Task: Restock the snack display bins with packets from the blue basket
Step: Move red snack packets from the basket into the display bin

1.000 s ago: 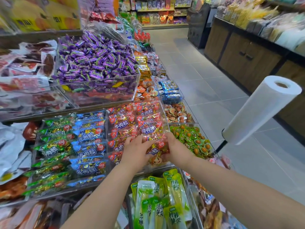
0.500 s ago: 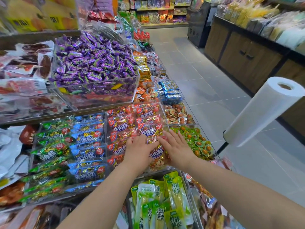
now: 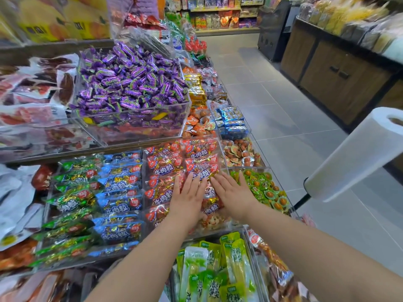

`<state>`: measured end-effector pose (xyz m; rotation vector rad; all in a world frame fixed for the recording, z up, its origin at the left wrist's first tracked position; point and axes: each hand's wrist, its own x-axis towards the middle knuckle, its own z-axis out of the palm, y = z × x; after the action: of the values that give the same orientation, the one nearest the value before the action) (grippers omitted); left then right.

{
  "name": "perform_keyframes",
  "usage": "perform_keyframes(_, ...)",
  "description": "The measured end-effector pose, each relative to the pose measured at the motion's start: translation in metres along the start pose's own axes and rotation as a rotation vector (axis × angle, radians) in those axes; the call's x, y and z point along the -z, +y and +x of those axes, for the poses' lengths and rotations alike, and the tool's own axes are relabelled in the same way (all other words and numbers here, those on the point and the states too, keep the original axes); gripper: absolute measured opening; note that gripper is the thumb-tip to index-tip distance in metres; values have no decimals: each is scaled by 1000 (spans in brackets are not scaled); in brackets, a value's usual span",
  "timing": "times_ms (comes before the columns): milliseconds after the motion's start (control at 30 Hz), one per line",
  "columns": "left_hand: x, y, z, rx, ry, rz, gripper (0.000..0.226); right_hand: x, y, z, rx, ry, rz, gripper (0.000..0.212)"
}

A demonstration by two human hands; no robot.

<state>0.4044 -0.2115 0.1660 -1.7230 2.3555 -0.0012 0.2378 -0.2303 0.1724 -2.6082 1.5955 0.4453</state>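
Observation:
Red beef-snack packets (image 3: 187,158) fill a clear display bin in the middle of the stand. My left hand (image 3: 189,199) lies flat on the near packets of that bin, fingers straight and pointing away. My right hand (image 3: 232,194) lies flat beside it on the same red packets, fingers spread, its outer edge near the bin's right wall. Neither hand holds a packet. No blue basket is in view.
Blue packets (image 3: 120,192) and green packets (image 3: 74,199) fill bins to the left. Purple candies (image 3: 130,83) heap in a raised clear bin behind. Green-wrapped eggs (image 3: 263,188) lie to the right, pale green packets (image 3: 213,271) below. A plastic bag roll (image 3: 357,153) juts over the aisle.
Both hands went from gripping the near red packets with curled fingers to lying flat on them, sliding slightly forward over the bin.

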Motion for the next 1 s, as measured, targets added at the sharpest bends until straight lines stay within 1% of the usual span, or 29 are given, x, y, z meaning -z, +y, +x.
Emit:
perform_keyframes(100,2,-4,2,-35,-35,8,109,10,2,5,16,-66,56,100)
perform_keyframes(200,-1,-7,-6,-104,-31,23,110,5,-2,-5,36,-41,100,104)
perform_keyframes(267,3,-9,-11,-140,-23,-66,107,1,-2,-11,49,-36,138,105)
perform_keyframes(300,7,-11,-12,-146,-10,-159,103,2,-2,-13,46,-41,150,106)
perform_keyframes(333,12,-13,-14,-143,13,-284,95,3,-2,-15,38,-43,172,106)
perform_keyframes(400,21,-18,-19,-99,101,-586,72,6,-3,-19,7,3,275,102)
perform_keyframes(467,27,-22,-26,-4,225,-844,45,4,-7,-28,-37,161,435,86)
perform_keyframes(500,27,-23,-30,63,302,-913,34,2,-9,-34,-55,258,510,74)
perform_keyframes(533,27,-23,-34,137,374,-929,27,-1,-12,-41,-66,340,564,62)
perform_keyframes(567,24,-23,-38,206,426,-910,24,-5,-14,-47,-70,403,587,51)
perform_keyframes(633,17,-19,-47,287,466,-812,26,-12,-20,-56,-83,497,558,32)
perform_keyframes(700,7,-14,-56,275,444,-658,34,-17,-25,-61,-102,557,559,19)
perform_keyframes(767,-2,-9,-61,204,348,-486,47,-19,-26,-61,-127,524,569,21)
perform_keyframes(833,-6,-6,-60,179,290,-415,52,-21,-25,-57,-143,430,576,27)
perform_keyframes(933,-2,-6,-59,237,268,-359,57,-17,-20,-49,-162,324,551,30)
perform_keyframes(1000,-1,-1,-71,306,325,-408,58,-18,-21,-52,-153,326,610,34)
